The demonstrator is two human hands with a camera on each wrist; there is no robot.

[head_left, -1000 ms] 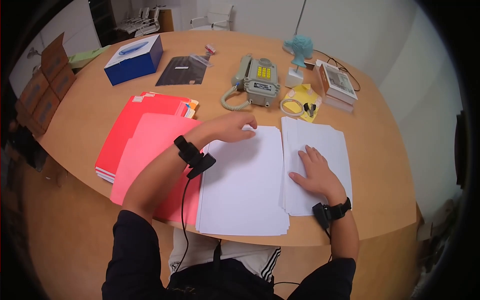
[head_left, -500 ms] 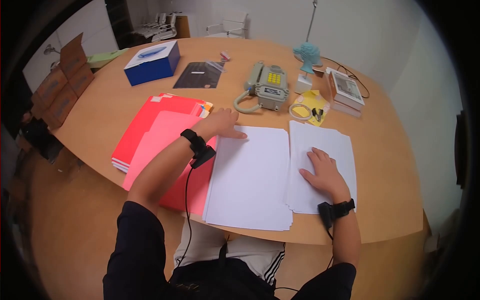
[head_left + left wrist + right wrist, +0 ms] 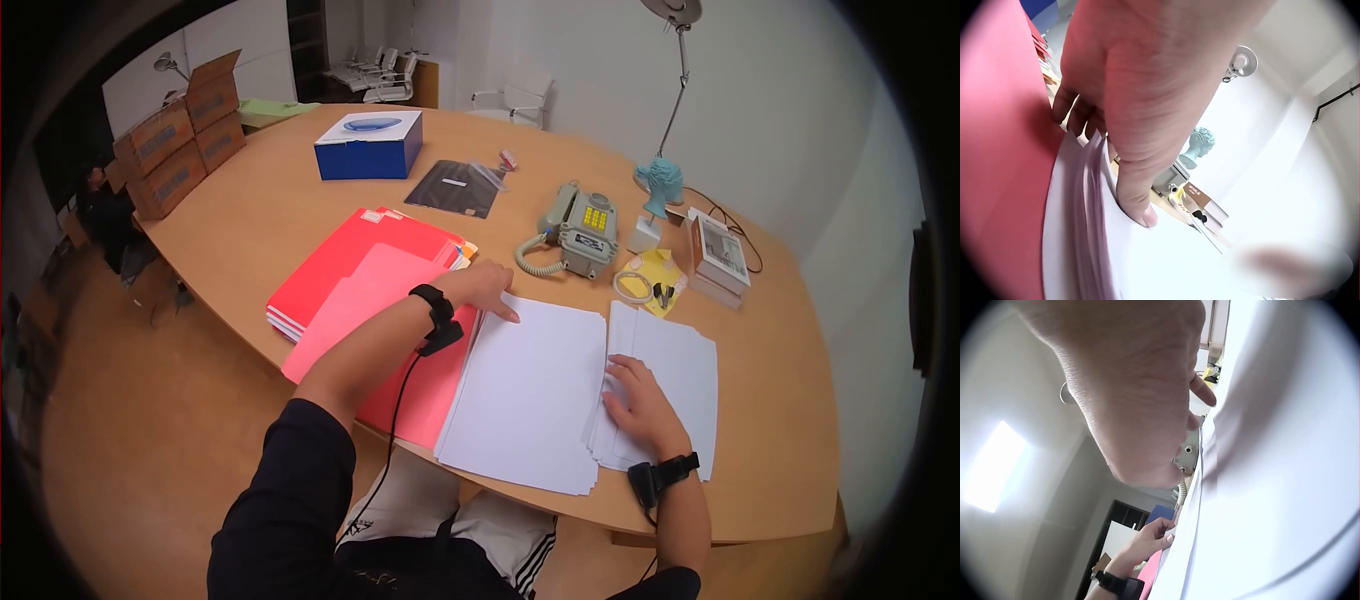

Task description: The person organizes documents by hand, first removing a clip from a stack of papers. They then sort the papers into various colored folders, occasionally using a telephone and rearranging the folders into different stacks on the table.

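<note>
My left hand [image 3: 487, 290] rests at the top left corner of the left stack of white paper [image 3: 530, 395]. The fingers are extended and close together, lying flat on the top sheet; in the left wrist view the thumb presses down on the sheet while the other fingers curl over the stack's edge, where it meets the pink folder [image 3: 385, 325]. The stack lies on the wooden table [image 3: 260, 220] directly in front of me, its left edge overlapping the pink folder.

My right hand [image 3: 637, 400] lies palm down on the right stack of white paper [image 3: 680, 380]. The fingers are relaxed and slightly spread, with the fingertips near that stack's left edge. The two stacks sit side by side, just about touching.

The pink folder lies on top of a pile of red folders [image 3: 340, 255]. Beyond the paper stand a grey telephone [image 3: 580, 235] with yellow keys, a roll of tape [image 3: 632, 288] on a yellow sheet, a blue box [image 3: 368, 143] and a dark pouch [image 3: 452, 187]. Cardboard boxes [image 3: 180, 135] sit at the far left end of the table.
</note>
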